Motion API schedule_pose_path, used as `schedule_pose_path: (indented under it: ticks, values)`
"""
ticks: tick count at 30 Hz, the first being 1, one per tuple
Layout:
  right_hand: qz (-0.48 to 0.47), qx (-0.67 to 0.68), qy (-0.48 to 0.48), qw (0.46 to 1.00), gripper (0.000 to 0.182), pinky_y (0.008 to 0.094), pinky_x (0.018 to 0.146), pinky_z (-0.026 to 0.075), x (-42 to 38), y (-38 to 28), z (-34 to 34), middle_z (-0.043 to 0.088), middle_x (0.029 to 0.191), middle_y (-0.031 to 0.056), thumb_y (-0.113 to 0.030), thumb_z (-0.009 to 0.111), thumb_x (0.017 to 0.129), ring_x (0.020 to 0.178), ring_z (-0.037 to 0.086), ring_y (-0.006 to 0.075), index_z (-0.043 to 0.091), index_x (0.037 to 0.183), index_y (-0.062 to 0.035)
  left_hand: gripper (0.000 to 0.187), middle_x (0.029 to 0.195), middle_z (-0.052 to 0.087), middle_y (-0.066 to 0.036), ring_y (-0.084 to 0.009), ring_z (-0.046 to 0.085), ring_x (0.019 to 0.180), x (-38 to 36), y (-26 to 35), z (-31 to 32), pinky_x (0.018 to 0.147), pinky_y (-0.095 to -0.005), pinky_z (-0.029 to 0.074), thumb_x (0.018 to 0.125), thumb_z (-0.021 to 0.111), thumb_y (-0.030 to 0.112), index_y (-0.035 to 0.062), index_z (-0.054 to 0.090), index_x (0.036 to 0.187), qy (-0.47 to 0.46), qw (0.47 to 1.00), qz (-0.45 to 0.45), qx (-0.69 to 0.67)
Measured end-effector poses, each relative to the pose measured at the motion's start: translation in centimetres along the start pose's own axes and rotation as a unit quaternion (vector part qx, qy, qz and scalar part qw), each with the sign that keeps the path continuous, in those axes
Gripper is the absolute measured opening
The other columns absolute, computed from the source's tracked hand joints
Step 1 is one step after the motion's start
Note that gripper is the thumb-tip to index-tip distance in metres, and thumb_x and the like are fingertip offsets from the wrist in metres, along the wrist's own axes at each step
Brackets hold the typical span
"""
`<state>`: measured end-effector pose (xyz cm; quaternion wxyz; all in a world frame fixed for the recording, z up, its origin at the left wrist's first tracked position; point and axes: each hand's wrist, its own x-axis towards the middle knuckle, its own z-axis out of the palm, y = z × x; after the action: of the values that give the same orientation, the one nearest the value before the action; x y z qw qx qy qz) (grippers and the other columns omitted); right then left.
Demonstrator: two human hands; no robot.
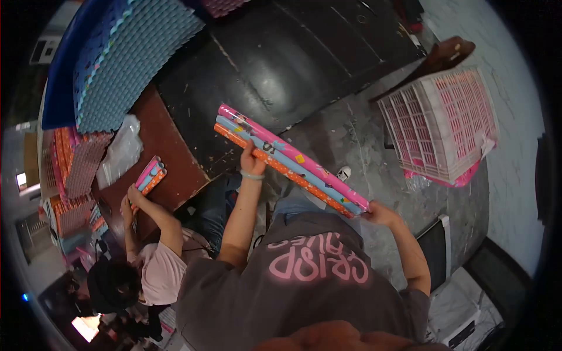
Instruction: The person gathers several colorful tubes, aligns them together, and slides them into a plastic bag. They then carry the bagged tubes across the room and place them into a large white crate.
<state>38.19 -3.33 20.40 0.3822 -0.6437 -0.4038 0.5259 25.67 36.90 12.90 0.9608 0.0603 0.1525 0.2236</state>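
Three long rolls lie side by side across my body: a pink roll (300, 158), a light blue roll (287, 165) and an orange dotted roll (293, 177). My left hand (252, 160), with a pale band on the wrist, is wrapped round them from the near side, left of their middle. At their lower right end my right hand (379, 213) holds them, its fingers partly hidden. To the left, a co-worker's hands (131, 198) hold a similar set of rolls (151, 175) over a red-brown surface.
A black table (257, 76) spans the top. Stacked rolls (140, 64) stand in a blue container (58, 88) at upper left, beside clear plastic (122, 151). A white crate (433, 126) with pink contents is at right. A co-worker (167, 266) sits close on the left.
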Motion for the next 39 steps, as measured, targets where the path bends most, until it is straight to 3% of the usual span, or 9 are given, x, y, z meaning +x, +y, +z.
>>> schedule_pose_path:
  ticks: [4, 11, 14, 23, 30, 32, 33, 35, 39]
  values:
    - [0.148, -0.072, 0.071, 0.984, 0.012, 0.0349, 0.060, 0.044, -11.2, 2.4, 1.6, 0.058, 0.074, 0.0210, -0.012, 0.061, 0.080, 0.059, 0.050, 0.0296, 0.062, 0.089, -0.0042, 0.043, 0.120, 0.054, -0.011, -0.0276, 0.050, 0.113, 2.2, -6.7, 3.8, 0.100, -0.0461, 0.035, 0.085, 0.058, 0.025, 0.0046, 0.047, 0.122, -0.122, 0.989, -0.077, 0.041]
    - [0.225, 0.052, 0.210, 0.950, 0.036, 0.0346, 0.078, 0.046, -32.3, 12.1, 11.2, 0.062, 0.102, 0.0130, -0.022, 0.059, 0.082, 0.092, 0.060, 0.0241, 0.055, 0.116, -0.0102, 0.037, 0.116, 0.056, -0.009, -0.0266, 0.052, 0.110, -3.5, -32.0, 6.3, 0.098, -0.0465, 0.038, 0.085, 0.057, 0.014, 0.0053, 0.048, 0.119, -0.130, 0.942, -0.307, 0.034]
    - [0.249, 0.013, 0.325, 0.912, 0.032, 0.0354, 0.075, 0.047, -41.9, 16.5, 18.3, 0.063, 0.097, 0.0135, -0.020, 0.063, 0.079, 0.085, 0.061, 0.0307, 0.058, 0.110, -0.0111, 0.033, 0.112, 0.057, -0.008, -0.0255, 0.053, 0.107, -9.1, -44.1, 5.4, 0.096, -0.0466, 0.039, 0.086, 0.056, 0.011, 0.0064, 0.049, 0.117, -0.098, 0.886, -0.449, 0.070]
    - [0.331, 0.255, 0.428, 0.801, 0.044, 0.0313, 0.086, 0.043, -56.9, 22.2, 29.0, 0.061, 0.109, 0.0087, -0.015, 0.067, 0.076, 0.100, 0.054, 0.0153, 0.053, 0.117, -0.0048, 0.036, 0.117, 0.054, -0.010, -0.0261, 0.050, 0.112, -17.9, -71.6, 5.9, 0.099, -0.0443, 0.038, 0.086, 0.056, 0.012, 0.0036, 0.047, 0.120, -0.054, 0.735, -0.640, 0.217]
    - [0.311, 0.311, 0.445, 0.780, 0.041, 0.0305, 0.082, 0.044, -60.9, 25.2, 12.8, 0.063, 0.102, 0.0056, -0.024, 0.068, 0.078, 0.094, 0.055, 0.0139, 0.056, 0.113, -0.0044, 0.027, 0.106, 0.059, -0.007, -0.0232, 0.057, 0.101, -8.6, -83.2, 1.9, 0.089, -0.0416, 0.046, 0.086, 0.058, 0.016, 0.0074, 0.052, 0.111, 0.017, 0.765, -0.588, 0.262]
    - [0.430, 0.373, 0.288, 0.770, 0.039, 0.0269, 0.075, 0.044, -62.0, 28.6, 6.3, 0.064, 0.090, 0.0030, -0.023, 0.069, 0.078, 0.083, 0.054, 0.0113, 0.058, 0.111, -0.0041, 0.022, 0.097, 0.060, -0.006, -0.0201, 0.059, 0.092, -4.9, -85.6, 1.8, 0.082, -0.0391, 0.049, 0.085, 0.060, 0.017, 0.0092, 0.054, 0.105, 0.027, 0.787, -0.558, 0.264]
    - [0.272, 0.354, 0.378, 0.811, 0.034, 0.0255, 0.063, 0.043, -62.0, 30.6, 4.3, 0.061, 0.076, 0.0001, -0.029, 0.066, 0.081, 0.070, 0.052, 0.0094, 0.062, 0.105, -0.0060, 0.018, 0.091, 0.060, -0.005, -0.0200, 0.060, 0.085, -2.2, -87.0, -0.9, 0.077, -0.0383, 0.050, 0.085, 0.060, 0.017, 0.0100, 0.055, 0.101, 0.045, 0.789, -0.556, 0.259]
    - [0.337, 0.344, 0.294, 0.826, 0.032, 0.0258, 0.061, 0.042, -62.4, 34.4, -2.1, 0.060, 0.073, 0.0004, -0.031, 0.065, 0.081, 0.067, 0.051, 0.0096, 0.064, 0.102, -0.0066, 0.009, 0.070, 0.056, 0.000, -0.0155, 0.057, 0.064, 1.1, -89.7, -0.7, 0.061, -0.0332, 0.050, 0.084, 0.062, 0.018, 0.0127, 0.055, 0.088, 0.122, 0.815, -0.489, 0.286]
    - [0.365, 0.314, 0.156, 0.862, 0.033, 0.0291, 0.061, 0.043, -60.6, 44.5, -13.6, 0.059, 0.070, 0.0024, -0.036, 0.064, 0.082, 0.067, 0.051, 0.0114, 0.067, 0.093, -0.0057, 0.009, 0.064, 0.054, 0.005, -0.0088, 0.052, 0.057, 10.5, -91.5, -6.1, 0.058, -0.0253, 0.048, 0.082, 0.064, 0.015, 0.0123, 0.057, 0.088, 0.133, 0.867, -0.403, 0.262]
